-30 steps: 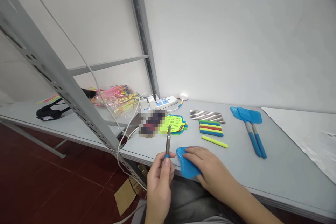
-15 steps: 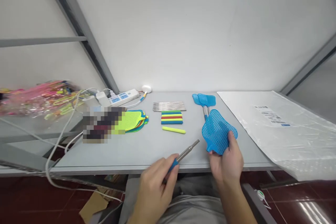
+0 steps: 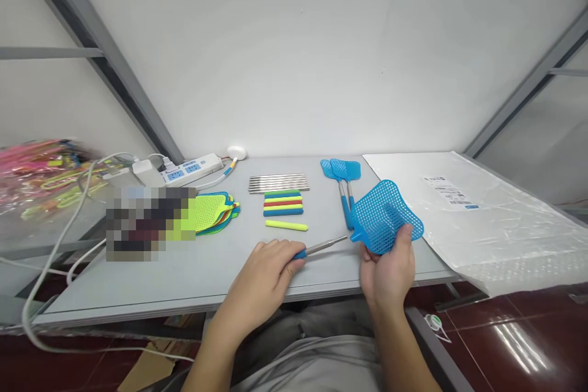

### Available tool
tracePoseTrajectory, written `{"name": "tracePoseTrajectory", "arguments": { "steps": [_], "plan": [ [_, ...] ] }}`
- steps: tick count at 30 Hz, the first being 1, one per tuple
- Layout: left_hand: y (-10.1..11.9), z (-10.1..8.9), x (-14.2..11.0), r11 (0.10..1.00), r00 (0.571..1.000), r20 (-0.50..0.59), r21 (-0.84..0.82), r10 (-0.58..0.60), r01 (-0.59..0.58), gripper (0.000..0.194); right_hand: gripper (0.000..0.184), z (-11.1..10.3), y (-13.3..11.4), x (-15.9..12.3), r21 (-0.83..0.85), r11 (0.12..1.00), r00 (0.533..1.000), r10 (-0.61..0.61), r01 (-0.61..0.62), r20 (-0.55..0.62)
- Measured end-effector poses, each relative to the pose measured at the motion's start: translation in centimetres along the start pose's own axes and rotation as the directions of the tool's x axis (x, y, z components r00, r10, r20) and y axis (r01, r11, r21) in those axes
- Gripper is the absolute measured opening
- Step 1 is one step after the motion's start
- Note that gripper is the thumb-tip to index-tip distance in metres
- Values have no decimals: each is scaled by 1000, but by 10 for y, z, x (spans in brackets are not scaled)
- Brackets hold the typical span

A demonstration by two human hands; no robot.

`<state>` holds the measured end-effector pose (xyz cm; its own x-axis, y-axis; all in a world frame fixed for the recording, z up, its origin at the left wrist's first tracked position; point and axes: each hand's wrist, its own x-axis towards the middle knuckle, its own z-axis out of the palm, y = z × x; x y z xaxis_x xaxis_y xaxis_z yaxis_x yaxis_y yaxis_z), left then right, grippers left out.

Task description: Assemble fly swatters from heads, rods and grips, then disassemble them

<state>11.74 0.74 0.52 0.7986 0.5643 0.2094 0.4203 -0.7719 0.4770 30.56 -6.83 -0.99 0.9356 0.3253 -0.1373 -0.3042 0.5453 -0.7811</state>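
Note:
My left hand (image 3: 271,272) is closed round the blue grip of a metal telescopic rod (image 3: 324,247), whose bare tip points right. In my right hand (image 3: 390,269) is a blue perforated fly swatter head (image 3: 383,217), thumb on its front and fingers behind. Its short neck faces left, close to the rod's tip; a small gap seems to part them. Farther back lie blue fly swatters (image 3: 342,180) with metal shafts and blue grips. A loose yellow grip (image 3: 286,225) lies in front of a row of coloured grips (image 3: 283,203) and several metal rods (image 3: 278,183).
Yellow, blue and other swatter heads (image 3: 211,211) are stacked at the left beside a pixelated patch. A power strip (image 3: 193,168) with white cables stands behind them. White plastic packaging (image 3: 482,214) covers the table's right side. Bagged colourful items (image 3: 50,171) lie far left.
My view has swung right. The swatter head has been lifted off the table edge and turned so its neck faces left. The rod has tipped from upright to nearly level, its tip nearing that neck.

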Motion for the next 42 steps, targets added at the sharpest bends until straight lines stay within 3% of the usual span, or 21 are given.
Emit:
{"name": "tracePoseTrajectory", "arguments": {
  "steps": [8, 21, 42],
  "plan": [
    [-2, 1, -3, 1000, 1000, -10, 5, 4, -4, 24, 40, 3, 3, -3, -56, 996, 997, -75, 76, 14],
    [-6, 7, -8, 999, 998, -66, 39, -12, 14, 24, 32, 3, 3, -4, -18, 999, 992, -26, 29, 120],
    [-8, 10, -10, 995, 994, -107, 97, -10, 20, 29, 31, 1, 3, -3, -17, 1000, 988, 14, -12, 156]
  ]
}}
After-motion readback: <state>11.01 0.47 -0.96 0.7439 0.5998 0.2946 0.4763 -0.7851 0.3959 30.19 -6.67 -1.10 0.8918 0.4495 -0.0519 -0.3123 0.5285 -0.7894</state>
